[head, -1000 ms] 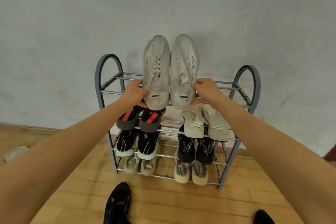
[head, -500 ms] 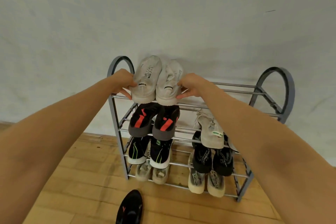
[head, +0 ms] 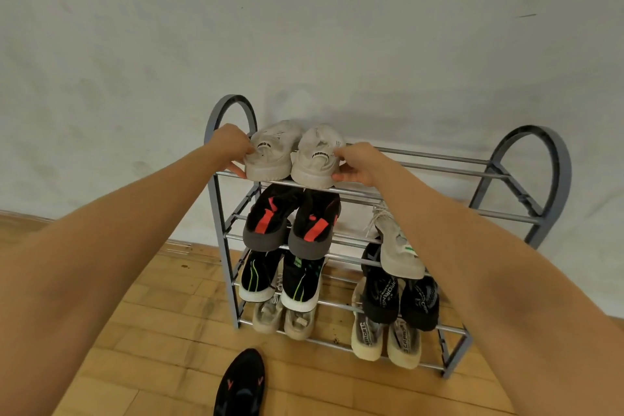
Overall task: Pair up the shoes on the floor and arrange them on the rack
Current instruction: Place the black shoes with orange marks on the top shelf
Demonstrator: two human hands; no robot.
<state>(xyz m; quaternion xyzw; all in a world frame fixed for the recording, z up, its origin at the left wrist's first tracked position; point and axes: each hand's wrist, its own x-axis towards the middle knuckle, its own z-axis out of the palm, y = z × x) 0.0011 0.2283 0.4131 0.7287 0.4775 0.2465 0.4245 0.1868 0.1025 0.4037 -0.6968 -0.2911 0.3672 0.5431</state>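
The white sneakers sit on the rack's (head: 439, 156) top shelf, at its left end, heels toward the camera and toes toward the wall (head: 304, 27). The two are side by side and touching, heels hanging a bit over the front bar. The left hand (head: 233, 149) is curled around the outer side of the left white sneaker's (head: 270, 154) heel, with one finger tucked under by the bar. The right hand (head: 358, 162) does the same on the right white sneaker (head: 317, 159), fingers on top of the heel and thumb underneath, so it's a pinch. Both arms are stretched out pretty much straight from the bottom corners.

Rest of the rack is packed. Right under the white ones is a black-and-red pair (head: 270, 223), then a black pair with green stripes (head: 260, 277), then a beige pair (head: 268, 314) on the lowest shelf. On the rack's right half the right forearm covers a chunk of it, but you can see a grey shoe with a green mark (head: 398, 246), a black lettered pair (head: 381, 294) below it and a cream pair (head: 366, 334) at the bottom. The right end of the top shelf is just bars.

In front of the rack, on the wood floor (head: 152, 331), there's a black shoe (head: 241, 385) at the frame's bottom edge.
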